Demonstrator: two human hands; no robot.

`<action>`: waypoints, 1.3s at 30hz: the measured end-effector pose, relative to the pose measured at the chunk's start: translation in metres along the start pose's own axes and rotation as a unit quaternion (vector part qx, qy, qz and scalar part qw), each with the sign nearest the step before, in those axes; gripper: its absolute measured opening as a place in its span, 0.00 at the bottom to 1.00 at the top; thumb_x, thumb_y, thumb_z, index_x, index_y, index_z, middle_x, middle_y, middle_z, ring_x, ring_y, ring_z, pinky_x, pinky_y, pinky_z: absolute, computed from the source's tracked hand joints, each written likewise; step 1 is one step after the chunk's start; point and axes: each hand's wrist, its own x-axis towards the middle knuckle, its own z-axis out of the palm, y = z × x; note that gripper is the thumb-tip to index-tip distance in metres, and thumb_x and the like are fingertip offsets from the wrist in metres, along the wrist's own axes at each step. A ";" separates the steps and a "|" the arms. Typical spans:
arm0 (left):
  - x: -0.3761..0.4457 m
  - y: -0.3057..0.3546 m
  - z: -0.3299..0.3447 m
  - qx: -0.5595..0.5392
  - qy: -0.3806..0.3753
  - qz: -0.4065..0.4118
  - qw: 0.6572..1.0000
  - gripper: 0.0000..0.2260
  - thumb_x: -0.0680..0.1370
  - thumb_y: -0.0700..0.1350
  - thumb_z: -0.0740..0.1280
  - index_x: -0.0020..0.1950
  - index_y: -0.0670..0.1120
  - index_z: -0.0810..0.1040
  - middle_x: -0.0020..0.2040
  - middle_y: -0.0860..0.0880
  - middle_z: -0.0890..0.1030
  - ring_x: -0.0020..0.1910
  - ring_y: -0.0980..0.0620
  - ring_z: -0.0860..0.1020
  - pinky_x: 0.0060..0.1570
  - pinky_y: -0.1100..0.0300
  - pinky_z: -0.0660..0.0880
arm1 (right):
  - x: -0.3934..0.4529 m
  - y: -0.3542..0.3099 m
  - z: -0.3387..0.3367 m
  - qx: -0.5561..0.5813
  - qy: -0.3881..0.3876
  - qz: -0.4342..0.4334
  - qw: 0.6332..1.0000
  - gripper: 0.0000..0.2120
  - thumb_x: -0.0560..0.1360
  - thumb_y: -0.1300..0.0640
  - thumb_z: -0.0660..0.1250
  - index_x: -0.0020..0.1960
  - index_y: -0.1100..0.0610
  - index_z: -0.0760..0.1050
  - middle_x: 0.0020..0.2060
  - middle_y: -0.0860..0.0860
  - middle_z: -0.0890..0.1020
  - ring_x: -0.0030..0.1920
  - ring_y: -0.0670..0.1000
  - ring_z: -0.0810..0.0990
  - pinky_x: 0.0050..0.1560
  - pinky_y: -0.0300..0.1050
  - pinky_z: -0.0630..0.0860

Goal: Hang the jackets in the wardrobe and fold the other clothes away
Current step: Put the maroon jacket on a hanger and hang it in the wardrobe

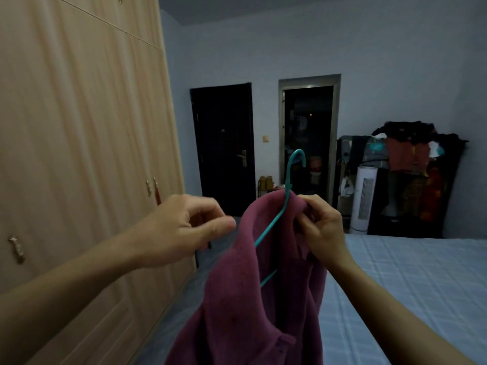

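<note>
Maroon jacket (250, 299) hung beside the wardrobe (79, 154) on a hanger (286, 196), pinched only by your right hand (321, 222), left hand (184, 227) loosely curled, empty; it could have slipped off.

Dim room, bluish-white walls (369, 48), grey ceiling (237, 6). Left side: tall light-wood cupboard fronts (79, 127) with metal handles (17, 248); far wall has a shut dark door (224, 143) with a brass lever, an open doorway (308, 143) in a grey frame beside it, a small wall switch (266, 139) between the two. Right: bed (408, 285) under a pale blue checked cover, white tower fan (365, 198) past its far end, next to a dark rack (411, 180) piled with clothes.
</note>
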 end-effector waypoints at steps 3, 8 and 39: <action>-0.030 0.020 0.006 0.040 0.011 0.003 0.999 0.18 0.69 0.67 0.72 0.50 0.56 0.81 0.43 0.55 0.83 0.42 0.53 0.81 0.35 0.65 0.76 | 0.003 -0.004 0.014 -0.016 0.001 -0.001 1.000 0.12 0.74 0.68 0.69 0.54 0.57 0.81 0.45 0.46 0.83 0.48 0.49 0.82 0.52 0.51 0.80; -0.056 0.032 0.000 0.197 0.088 0.034 0.976 0.21 0.66 0.57 0.76 0.57 0.59 0.77 0.49 0.63 0.79 0.48 0.62 0.79 0.45 0.69 0.75 | 0.011 -0.023 0.033 0.006 0.040 -0.004 0.999 0.10 0.74 0.67 0.69 0.54 0.57 0.81 0.44 0.49 0.84 0.46 0.48 0.83 0.51 0.49 0.80; -0.561 0.169 -0.233 0.550 0.267 -0.220 0.761 0.15 0.75 0.48 0.64 0.61 0.47 0.79 0.54 0.54 0.80 0.54 0.54 0.79 0.55 0.60 0.73 | -0.155 -0.413 0.355 0.239 -0.258 -0.191 0.916 0.12 0.74 0.66 0.70 0.52 0.51 0.82 0.44 0.44 0.83 0.46 0.44 0.81 0.49 0.33 0.73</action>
